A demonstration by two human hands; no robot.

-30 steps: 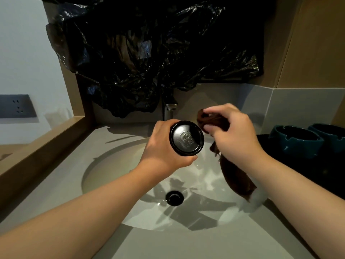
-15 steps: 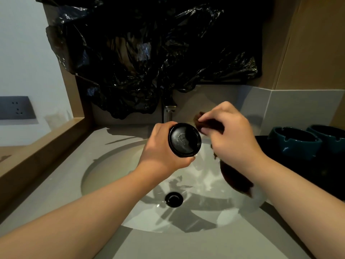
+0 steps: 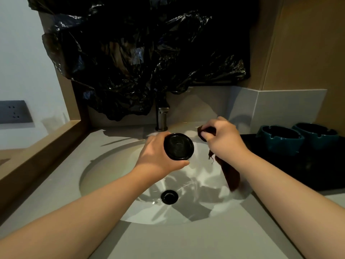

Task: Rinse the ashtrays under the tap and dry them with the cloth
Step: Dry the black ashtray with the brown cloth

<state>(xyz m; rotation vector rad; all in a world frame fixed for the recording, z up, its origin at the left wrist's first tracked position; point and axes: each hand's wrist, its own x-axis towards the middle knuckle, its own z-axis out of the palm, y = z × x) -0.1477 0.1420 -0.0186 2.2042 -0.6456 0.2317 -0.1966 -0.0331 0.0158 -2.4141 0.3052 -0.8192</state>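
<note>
Grey countertop (image 3: 186, 243), white basin (image 3: 112, 176), black plastic sheet (image 3: 141, 58) above

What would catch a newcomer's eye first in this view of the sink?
Most striking is the crumpled black plastic sheet hanging on the wall above the metal tap. Over the white oval basin, the left hand holds a round black ashtray and the right hand grips a dark brown cloth. Two teal ashtrays sit on the right counter.
</note>
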